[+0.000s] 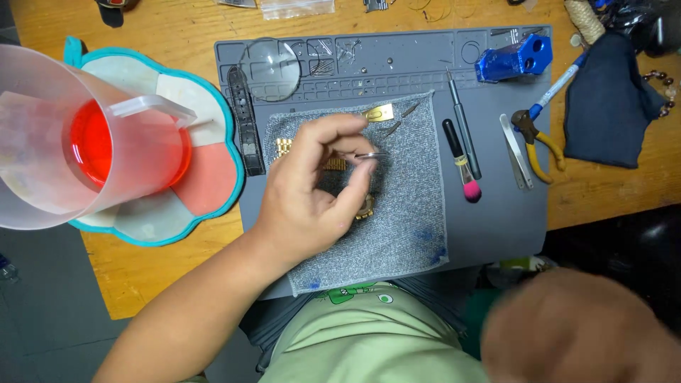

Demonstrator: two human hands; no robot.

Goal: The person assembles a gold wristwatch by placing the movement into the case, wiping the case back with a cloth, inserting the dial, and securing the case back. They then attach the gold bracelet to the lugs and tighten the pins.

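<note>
My left hand (319, 188) hovers over a grey cloth (408, 213) on a dark grey work mat (496, 213). Its thumb and forefinger pinch a small thin metal piece (370, 154). Under the hand lies a gold watch with a gold link band (285, 146), mostly hidden, with a bit of the case (365, 208) showing. A small gold part (379, 112) and thin metal bits lie on the cloth's far edge. My right hand (578, 330) is a blurred shape at the lower right, off the table; what it holds cannot be seen.
A clear jug with red liquid (92, 145) stands at left on a teal-rimmed flower-shaped tray (206, 184). On the mat lie a black strap (245, 120), magnifying lens (269, 69), blue block (514, 58), screwdriver (462, 128), pink-tipped brush (461, 162), tweezers (516, 152) and yellow-handled pliers (538, 145). A dark cloth (610, 106) lies right.
</note>
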